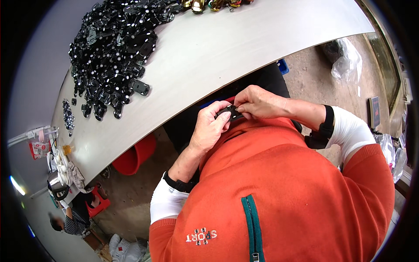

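Close to my body, just off the table's near edge, my left hand (208, 126) grips a small black toy car part (233, 114) between thumb and fingers. My right hand (258, 103) pinches at the other end of the same part, with its fingertips pressed together there. The fingers cover much of the part, so its full shape is hidden. Beyond, to the left on the table, lies a big heap of black toy cars (109, 52) with small pale wheel ends. One dark car (139, 87) rests at the heap's near edge.
The white table (209, 56) curves across the view. Gold toy cars (197, 6) lie at its far edge, and small wheel pieces (68, 114) at its left. Below stands a red bucket (136, 156). A person (74, 222) is at the far left. Clear plastic bags (348, 61) lie right.
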